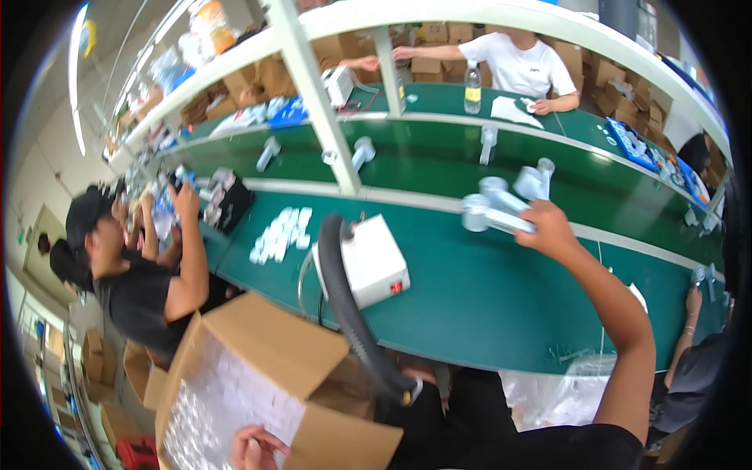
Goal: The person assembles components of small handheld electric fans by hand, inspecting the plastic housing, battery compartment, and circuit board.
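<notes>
My right hand (548, 229) reaches over the green bench and is closed on the handle of a pale blue-white device with a round head (476, 213). A second round-headed device (493, 188) is right behind it; whether my hand holds that one too, I cannot tell. Another pale device (535, 182) stands just beyond, at the green conveyor belt's near edge. Low in the view, my left hand (257, 448) hovers over an open cardboard box (270, 337) with clear plastic bags (207, 399) inside. Its fingers are loosely bent and apart, with nothing visible in them.
A white box-shaped machine (374, 262) with a black flexible hose (341, 290) stands on the bench. Small white pieces (282, 235) lie left of it. More devices sit on the belt (423, 149). Co-workers are at left, right and across; a white post (317, 102) rises mid-view.
</notes>
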`<state>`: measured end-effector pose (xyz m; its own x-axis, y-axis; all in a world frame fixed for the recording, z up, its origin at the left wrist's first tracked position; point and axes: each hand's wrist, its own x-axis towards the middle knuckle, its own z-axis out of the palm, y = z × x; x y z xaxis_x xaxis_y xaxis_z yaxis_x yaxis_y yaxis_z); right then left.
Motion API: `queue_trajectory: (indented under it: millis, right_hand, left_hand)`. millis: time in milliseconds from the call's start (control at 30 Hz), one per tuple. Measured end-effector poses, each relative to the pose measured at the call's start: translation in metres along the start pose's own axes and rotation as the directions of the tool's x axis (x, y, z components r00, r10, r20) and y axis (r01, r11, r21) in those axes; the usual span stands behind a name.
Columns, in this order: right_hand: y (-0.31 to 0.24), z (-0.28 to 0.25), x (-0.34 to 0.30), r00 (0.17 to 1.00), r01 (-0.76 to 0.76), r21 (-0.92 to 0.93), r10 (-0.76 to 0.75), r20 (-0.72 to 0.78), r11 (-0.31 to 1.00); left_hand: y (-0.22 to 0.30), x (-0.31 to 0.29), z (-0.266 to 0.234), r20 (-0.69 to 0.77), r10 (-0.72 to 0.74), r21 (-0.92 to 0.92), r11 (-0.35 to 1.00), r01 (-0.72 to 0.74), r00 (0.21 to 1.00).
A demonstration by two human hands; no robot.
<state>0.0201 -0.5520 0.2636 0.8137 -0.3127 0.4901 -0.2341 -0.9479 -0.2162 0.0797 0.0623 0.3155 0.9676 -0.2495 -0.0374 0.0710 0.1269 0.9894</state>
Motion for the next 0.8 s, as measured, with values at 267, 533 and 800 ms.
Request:
queue_trajectory:
  millis: [267,533,800]
  right_hand:
    - [0.036,-0.042,-0.211,0.978,-0.205,-0.061,0.201,-0.064,0.977]
    - [0.029,-0.01,-0.259,0.97,-0.235,-0.182,0.22,-0.099,0.955]
    - [0.01,-0.039,-0.246,0.98,-0.195,-0.467,0.185,-0.069,0.862]
  left_hand:
    - [0.014,-0.049,-0.11,-0.132,0.247,0.402,0.899,-0.176,0.96]
    - [0.03,-0.092,-0.196,-0.129,0.197,0.691,0.721,-0.055,0.972]
    - [0.032,-0.014,-0.155,0.423,0.26,0.852,0.211,-0.478,0.868]
